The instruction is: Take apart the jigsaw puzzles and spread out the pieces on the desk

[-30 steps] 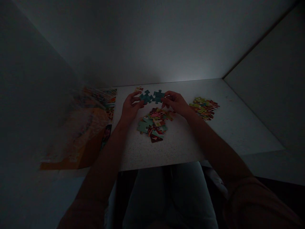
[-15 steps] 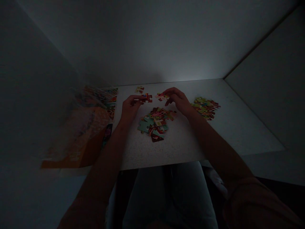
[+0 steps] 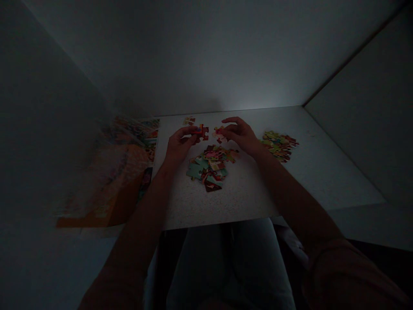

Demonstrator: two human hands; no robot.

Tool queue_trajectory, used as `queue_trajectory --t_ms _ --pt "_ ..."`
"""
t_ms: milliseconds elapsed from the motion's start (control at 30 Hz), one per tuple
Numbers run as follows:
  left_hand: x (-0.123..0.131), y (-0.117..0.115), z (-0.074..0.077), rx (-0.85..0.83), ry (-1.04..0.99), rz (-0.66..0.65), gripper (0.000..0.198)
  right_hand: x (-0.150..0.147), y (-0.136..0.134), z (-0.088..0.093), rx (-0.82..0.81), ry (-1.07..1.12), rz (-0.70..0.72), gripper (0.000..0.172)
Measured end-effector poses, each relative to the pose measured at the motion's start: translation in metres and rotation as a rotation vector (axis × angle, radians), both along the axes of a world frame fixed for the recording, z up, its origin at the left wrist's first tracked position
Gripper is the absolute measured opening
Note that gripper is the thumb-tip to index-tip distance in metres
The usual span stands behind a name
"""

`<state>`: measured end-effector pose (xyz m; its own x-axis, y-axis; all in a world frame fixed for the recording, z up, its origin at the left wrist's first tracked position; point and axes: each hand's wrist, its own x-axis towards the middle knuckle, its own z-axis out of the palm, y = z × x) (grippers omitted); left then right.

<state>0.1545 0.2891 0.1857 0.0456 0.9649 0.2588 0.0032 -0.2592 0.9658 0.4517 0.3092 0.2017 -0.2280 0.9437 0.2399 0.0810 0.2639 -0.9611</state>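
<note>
Between its thumb and fingers my left hand (image 3: 181, 141) pinches a reddish puzzle piece (image 3: 204, 132), with a blue patch near the fingertips. My right hand (image 3: 239, 134) grips a pink and white puzzle piece (image 3: 219, 135) by its right side. A small gap separates the two pieces, which are held at about the same height. Just below the hands lies a loose heap of puzzle pieces (image 3: 201, 165) in green, red, pink and brown. One pale piece (image 3: 189, 121) rests by itself behind my left hand.
A second pile of mostly green puzzle pieces (image 3: 279, 146) lies right of my right forearm. On the left is an orange, colourfully printed package (image 3: 125, 172) with a clear wrap. The white table (image 3: 322, 172) meets a wall (image 3: 206, 56) at the back.
My left hand has raised its piece slightly and tilted it. My right hand's fingers have closed more firmly on the pink piece, which has turned and shifted a little.
</note>
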Motion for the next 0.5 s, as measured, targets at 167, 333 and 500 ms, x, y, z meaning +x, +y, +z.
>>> queue_trajectory --t_ms 167,333,500 --pt "0.002 -0.007 0.000 -0.076 0.002 -0.145 0.073 -0.017 -0.009 0.000 -0.050 -0.018 0.051 0.067" --pt "0.005 -0.007 -0.001 -0.051 -0.017 -0.194 0.069 -0.017 -0.011 0.008 -0.054 -0.089 0.123 0.062" --pt "-0.003 0.006 -0.006 -0.031 -0.009 0.173 0.037 0.065 -0.018 0.033 0.085 -0.157 -0.192 0.053"
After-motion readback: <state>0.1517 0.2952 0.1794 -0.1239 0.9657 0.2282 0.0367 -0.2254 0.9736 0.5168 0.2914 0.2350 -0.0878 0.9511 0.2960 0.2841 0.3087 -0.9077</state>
